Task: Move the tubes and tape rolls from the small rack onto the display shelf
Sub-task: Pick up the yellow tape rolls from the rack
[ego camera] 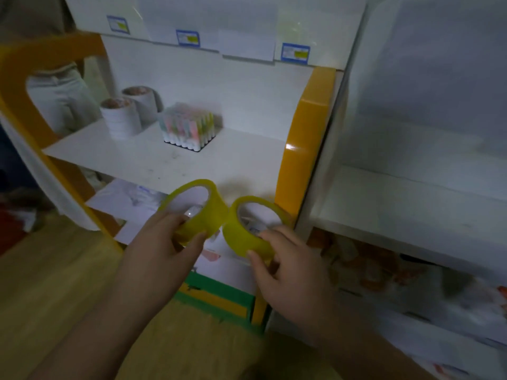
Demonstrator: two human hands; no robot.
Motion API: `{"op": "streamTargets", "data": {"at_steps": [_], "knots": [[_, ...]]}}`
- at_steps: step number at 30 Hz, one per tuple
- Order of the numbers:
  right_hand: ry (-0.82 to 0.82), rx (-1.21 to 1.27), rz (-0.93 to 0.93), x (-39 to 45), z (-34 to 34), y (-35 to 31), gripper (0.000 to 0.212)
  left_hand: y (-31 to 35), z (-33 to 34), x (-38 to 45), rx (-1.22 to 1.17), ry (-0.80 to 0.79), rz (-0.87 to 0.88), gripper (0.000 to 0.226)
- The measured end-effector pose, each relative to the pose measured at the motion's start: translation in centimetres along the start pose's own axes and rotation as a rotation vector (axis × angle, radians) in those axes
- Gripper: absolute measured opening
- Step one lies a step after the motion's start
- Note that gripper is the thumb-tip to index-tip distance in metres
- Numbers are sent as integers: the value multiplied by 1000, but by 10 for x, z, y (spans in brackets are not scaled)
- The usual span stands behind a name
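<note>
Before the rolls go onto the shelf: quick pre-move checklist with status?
1. Left hand grips a yellow roll: ok.
2. Right hand grips the other roll: ok.
3. Rolls apart from each other: cannot tell, their edges look to be touching.
4. Bare space on the shelf right of the tube box: ok.
5. White stacks stand at the shelf's left, away from that space: ok.
6. Picture sharp enough to judge the shelf edge: not ok, blurred.

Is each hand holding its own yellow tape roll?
Yes, the left hand grips one yellow tape roll and the right hand grips another.
</note>
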State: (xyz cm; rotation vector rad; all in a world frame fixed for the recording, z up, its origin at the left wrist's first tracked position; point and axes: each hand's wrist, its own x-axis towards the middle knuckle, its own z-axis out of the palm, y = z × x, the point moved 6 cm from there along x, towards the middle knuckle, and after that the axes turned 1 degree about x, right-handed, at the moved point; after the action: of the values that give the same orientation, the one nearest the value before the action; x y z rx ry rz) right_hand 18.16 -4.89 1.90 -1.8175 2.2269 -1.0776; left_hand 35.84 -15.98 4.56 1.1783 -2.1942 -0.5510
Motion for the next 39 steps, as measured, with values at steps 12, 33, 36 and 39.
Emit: {"op": "streamTargets", "data": {"at_steps": [12,33,36,39], "knots": [[-16,-63,84,115,50,5,31,-53,11,134,54,-24,111,15],[148,-227,438,157,98,1,23,-29,167,334,145,-625,629,24],[225,-266,476,153,97,0,23,-39,185,336,132,-669,646,36],[287,-283,504,152,92,2,24,-41,190,336,83,-662,666,47]]}}
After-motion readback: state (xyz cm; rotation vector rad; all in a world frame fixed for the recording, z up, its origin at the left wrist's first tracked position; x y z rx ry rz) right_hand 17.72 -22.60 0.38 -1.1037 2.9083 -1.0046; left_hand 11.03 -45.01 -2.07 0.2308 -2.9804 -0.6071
